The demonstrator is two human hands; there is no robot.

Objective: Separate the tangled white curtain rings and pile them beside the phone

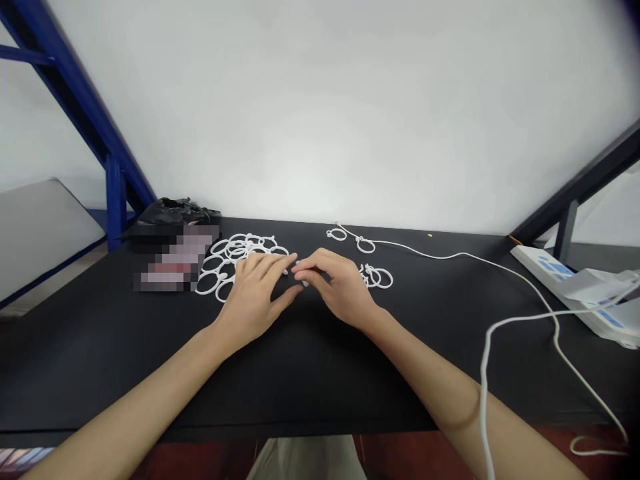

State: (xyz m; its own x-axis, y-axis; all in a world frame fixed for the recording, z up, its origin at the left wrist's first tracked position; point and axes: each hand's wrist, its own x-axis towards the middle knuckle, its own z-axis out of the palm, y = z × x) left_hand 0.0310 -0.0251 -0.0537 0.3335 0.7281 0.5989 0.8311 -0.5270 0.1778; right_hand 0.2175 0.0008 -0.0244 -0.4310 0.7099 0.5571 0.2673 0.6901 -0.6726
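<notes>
White plastic curtain rings, each with a small eyelet, lie in a loose pile on the black table. My left hand reaches over the near right side of this pile, its fingers stretched out and its thumb apart from the index finger. Facing it, my right hand has thumb and fingers pinched together. White bits of what looks like a curtain ring show at its fingertips, mostly hidden by the hand. Several more curtain rings lie just right of my right hand, partly covered by it.
Two single rings lie farther back near a white cable, which runs across to the right and over my right forearm. A white power strip stands at the right. A black plastic bag and a blurred-out item lie left.
</notes>
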